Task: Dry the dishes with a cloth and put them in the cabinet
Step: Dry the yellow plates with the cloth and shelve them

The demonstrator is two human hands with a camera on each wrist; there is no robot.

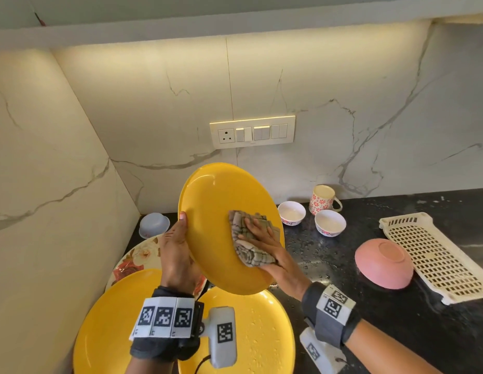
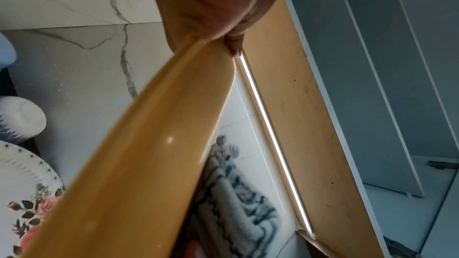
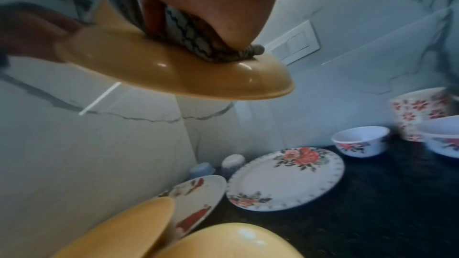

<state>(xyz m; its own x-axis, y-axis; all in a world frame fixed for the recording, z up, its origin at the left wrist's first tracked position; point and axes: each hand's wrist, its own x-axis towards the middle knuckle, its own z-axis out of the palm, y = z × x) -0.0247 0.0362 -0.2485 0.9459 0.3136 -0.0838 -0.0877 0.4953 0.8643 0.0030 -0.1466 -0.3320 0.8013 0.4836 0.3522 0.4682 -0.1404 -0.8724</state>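
Head view: the left hand [image 1: 175, 249] grips the left rim of a round yellow plate [image 1: 221, 201], thumb on its face, holding it tilted above the black stone counter [image 1: 396, 306] near its back left corner. The right hand [image 1: 267, 247] presses a folded checked cloth [image 1: 243, 228] flat against the plate's face with fingers spread. Two more yellow plates [image 1: 113, 319] lie below at the counter's front edge.

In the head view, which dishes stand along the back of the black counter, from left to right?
Upside-down grey bowl → small white floral bowl → floral mug → second white floral bowl → upside-down pink bowl → white plastic slotted tray.
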